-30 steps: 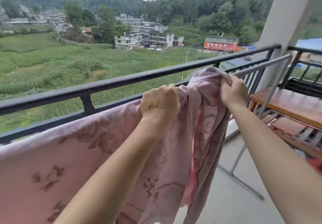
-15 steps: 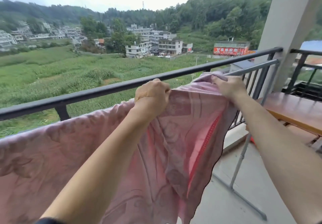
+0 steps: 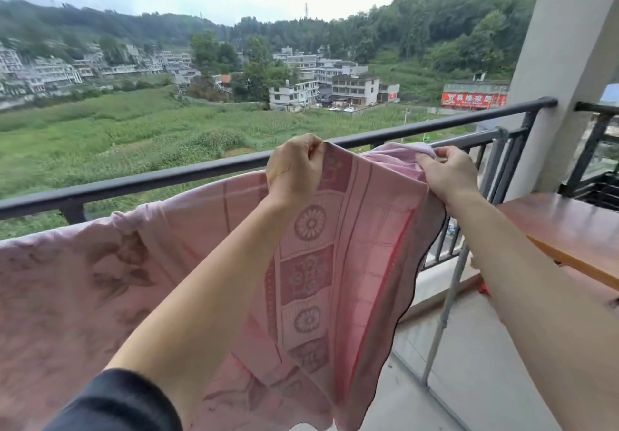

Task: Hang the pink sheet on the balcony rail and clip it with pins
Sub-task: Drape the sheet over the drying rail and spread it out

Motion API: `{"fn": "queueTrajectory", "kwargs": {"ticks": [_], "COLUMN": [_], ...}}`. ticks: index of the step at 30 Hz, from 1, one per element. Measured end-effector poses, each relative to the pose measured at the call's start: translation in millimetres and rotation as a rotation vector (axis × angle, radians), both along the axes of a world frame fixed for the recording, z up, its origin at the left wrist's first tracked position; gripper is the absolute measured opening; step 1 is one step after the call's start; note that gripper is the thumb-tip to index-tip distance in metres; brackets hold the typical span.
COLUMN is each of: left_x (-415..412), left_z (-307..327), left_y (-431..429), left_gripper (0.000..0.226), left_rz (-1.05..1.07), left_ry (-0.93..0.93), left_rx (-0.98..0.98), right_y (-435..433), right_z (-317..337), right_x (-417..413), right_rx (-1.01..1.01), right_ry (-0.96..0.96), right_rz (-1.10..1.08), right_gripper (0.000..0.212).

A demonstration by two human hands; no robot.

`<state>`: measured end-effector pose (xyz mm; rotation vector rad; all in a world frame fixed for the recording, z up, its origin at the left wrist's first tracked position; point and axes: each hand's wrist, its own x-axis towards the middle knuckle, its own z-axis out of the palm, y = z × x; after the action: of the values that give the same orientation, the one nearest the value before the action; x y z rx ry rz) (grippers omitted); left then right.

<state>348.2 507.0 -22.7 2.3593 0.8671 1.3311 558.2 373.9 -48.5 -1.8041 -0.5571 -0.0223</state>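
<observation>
The pink sheet (image 3: 351, 263), patterned with flowers and squares, hangs spread across the lower left and middle of the view, just inside the dark balcony rail (image 3: 167, 176). My left hand (image 3: 294, 169) is shut on its top edge near the rail. My right hand (image 3: 449, 172) grips the bunched top corner further right, next to a thin grey metal bar (image 3: 469, 141). Between my hands the edge is stretched fairly flat. No pins are in view.
A white pillar (image 3: 569, 79) stands at the right end of the rail. A brown wooden table (image 3: 562, 223) sits at the right, beside my right forearm. A grey metal rack leg (image 3: 442, 316) runs down to the tiled floor. Fields and buildings lie beyond.
Both hands have lifted the sheet's top edge and pulled it apart, so the bunched cloth now lies spread with its patterned border showing. The view has tilted up slightly.
</observation>
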Motion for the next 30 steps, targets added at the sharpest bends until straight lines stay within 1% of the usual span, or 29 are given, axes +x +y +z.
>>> {"fn": "queueTrajectory", "kwargs": {"ticks": [3,6,9,12,15,16,18,20,22,23,25,27,28,30], "left_x": [25.9,51.6,86.4,127.2,163.9,174.6,193.6,210.3,221.7,224.0,222.9,223.8,224.6,226.3], "left_z": [-12.0,-22.6,-24.1,-16.4,-9.0,-8.2,-9.0,-13.7,-24.0,-30.5,-40.3,-48.1,-50.8,-53.0], "left_y": [3.1,7.2,4.9,1.0,3.0,2.9,2.1,3.1,3.0,1.6,-3.5,-3.8,-2.5,-3.0], "left_gripper": [0.022,0.021,0.021,0.023,0.024,0.024,0.024,0.026,0.030,0.035,0.044,0.047,0.047,0.055], "left_rz": [0.070,0.145,0.115,0.106,0.126,0.122,0.098,0.077,0.101,0.127,0.178,0.227,0.262,0.346], "left_ry": [0.045,0.087,0.058,0.027,0.026,0.039,0.060,0.116,0.238,0.277,0.297,0.335,0.361,0.428], "left_rx": [0.001,0.050,0.147,0.239,0.276,0.292,0.300,0.244,0.212,0.243,0.360,0.452,0.481,0.492], "right_y": [5.5,13.0,21.5,25.6,25.7,25.7,29.3,36.7,43.9,47.2,52.2,53.1,52.4,50.2], "right_z": [-7.0,-11.9,-13.2,-5.5,5.0,6.3,5.0,0.2,-4.9,-7.1,-9.1,-10.1,-10.6,-10.5], "right_x": [25.2,48.6,77.4,111.6,145.1,156.3,176.9,193.9,207.1,214.2,228.6,240.3,244.3,251.7], "right_rx": [-0.076,-0.113,-0.115,-0.116,-0.072,-0.080,-0.119,-0.179,-0.221,-0.222,-0.201,-0.212,-0.243,-0.295], "right_ry": [-0.071,-0.097,-0.090,-0.164,-0.232,-0.255,-0.310,-0.318,-0.244,-0.204,-0.165,-0.217,-0.275,-0.401], "right_rz": [0.070,0.060,0.019,-0.070,-0.040,-0.027,-0.028,-0.042,-0.070,-0.083,-0.119,-0.133,-0.126,-0.107], "right_gripper": [0.024,0.025,0.028,0.031,0.042,0.042,0.036,0.039,0.043,0.040,0.031,0.036,0.038,0.035]}}
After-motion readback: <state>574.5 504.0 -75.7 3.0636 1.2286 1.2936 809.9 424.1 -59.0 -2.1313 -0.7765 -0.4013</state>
